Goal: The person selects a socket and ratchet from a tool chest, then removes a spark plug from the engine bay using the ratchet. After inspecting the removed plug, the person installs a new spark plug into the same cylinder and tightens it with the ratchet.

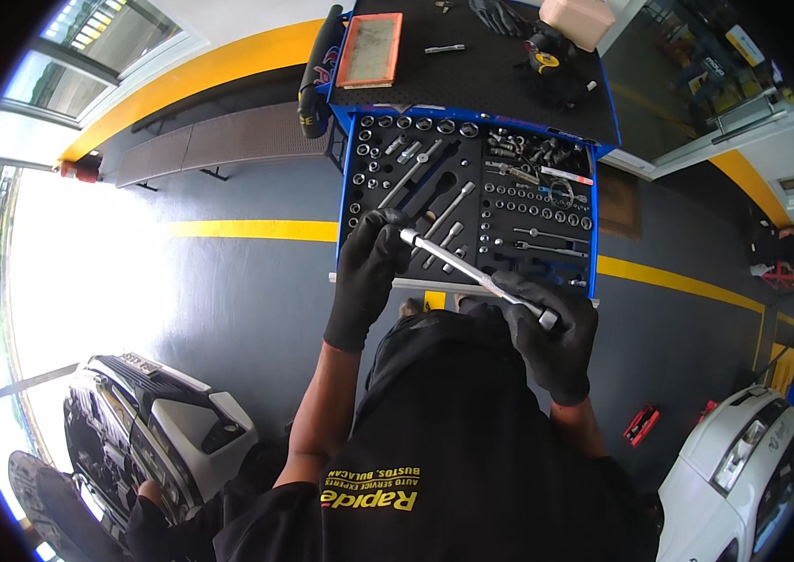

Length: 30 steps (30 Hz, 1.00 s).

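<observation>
A long chrome extension bar [472,269] slants in front of my body, over the front of an open tool drawer [366,201]. Black work gloves cover both hands. My left hand [371,272] is closed, its fingertips at the bar's upper-left end. Toward the other end, my right hand [554,332] wraps round the bar, and a wider cylindrical tip shows against the palm. Below the bar, the drawer's dark foam carries rows of sockets [423,124], a long bar tool [449,211] and a sliding-handle tool [409,173].
On the blue cabinet's top [481,80] lie an orange-framed air filter [371,51], a small metal bar [444,48] and dark gloves [498,17]. A vehicle with its engine exposed [154,412] stands lower left, a white car [729,468] lower right. A red object [641,426] lies on the floor.
</observation>
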Tool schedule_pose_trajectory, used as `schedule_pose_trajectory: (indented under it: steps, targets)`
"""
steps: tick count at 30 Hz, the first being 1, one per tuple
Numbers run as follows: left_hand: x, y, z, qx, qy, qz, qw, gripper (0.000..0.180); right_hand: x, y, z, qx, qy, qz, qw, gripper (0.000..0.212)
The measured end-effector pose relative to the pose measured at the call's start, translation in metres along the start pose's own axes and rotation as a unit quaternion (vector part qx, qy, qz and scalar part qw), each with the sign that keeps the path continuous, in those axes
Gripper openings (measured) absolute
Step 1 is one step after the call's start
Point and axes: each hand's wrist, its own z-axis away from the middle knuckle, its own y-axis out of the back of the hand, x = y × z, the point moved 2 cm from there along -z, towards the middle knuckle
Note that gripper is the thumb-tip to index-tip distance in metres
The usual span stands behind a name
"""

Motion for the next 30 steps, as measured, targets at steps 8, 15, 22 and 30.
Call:
schedule_pose_trajectory:
  steps: [8,15,22,30]
  targets:
    - [0.029,0.029,0.036,-0.013,-0.082,-0.119,0.989,0.026,-0.011,-0.022,0.015,-0.022,0.066,0.036,0.997,0.029]
    - [0.030,0.005,0.049,0.159,-0.183,-0.250,0.938,0.032,-0.027,-0.047,0.029,-0.011,0.145,0.048,0.988,0.031]
    - [0.032,-0.005,0.033,0.097,-0.084,-0.057,0.990,0.040,-0.044,-0.044,0.018,-0.033,0.238,0.164,0.957,0.024]
    - [0.032,-0.028,0.021,0.079,-0.069,-0.102,0.989,0.051,-0.042,-0.028,0.008,-0.059,0.292,0.298,0.907,0.011]
